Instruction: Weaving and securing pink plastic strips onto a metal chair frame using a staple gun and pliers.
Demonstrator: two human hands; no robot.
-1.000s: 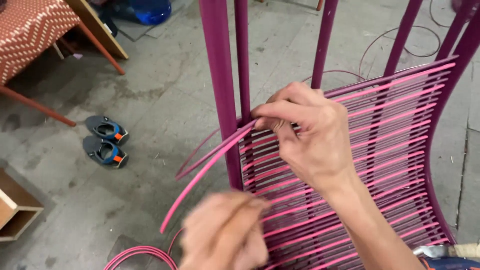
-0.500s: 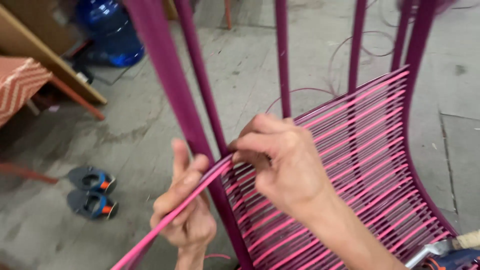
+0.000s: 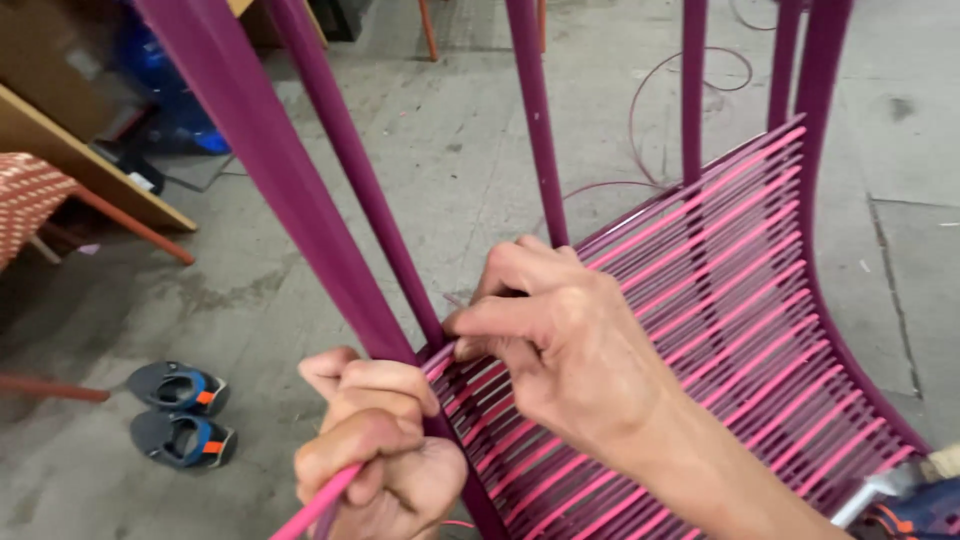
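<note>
A dark magenta metal chair frame (image 3: 300, 200) stands before me, its seat woven with rows of pink plastic cord (image 3: 740, 280). My left hand (image 3: 375, 450) is fisted around a loose pink cord strand (image 3: 310, 512) at the bottom, just left of the frame bar. My right hand (image 3: 560, 340) rests on the woven rows and pinches the same strand against the frame with thumb and fingers. The strand's run between the two hands is partly hidden behind the frame bar.
A pair of dark sandals with blue and orange straps (image 3: 180, 410) lies on the concrete floor at left. A woven red-and-white seat (image 3: 30, 195) and a wooden board (image 3: 90, 155) sit at far left, a blue container (image 3: 170, 95) behind. Loose cord loops (image 3: 660, 110) lie on the floor.
My left hand has closed from spread fingers into a fist on the strand and dropped lower. My right hand stays pressed at the frame bar. The view has shifted closer.
</note>
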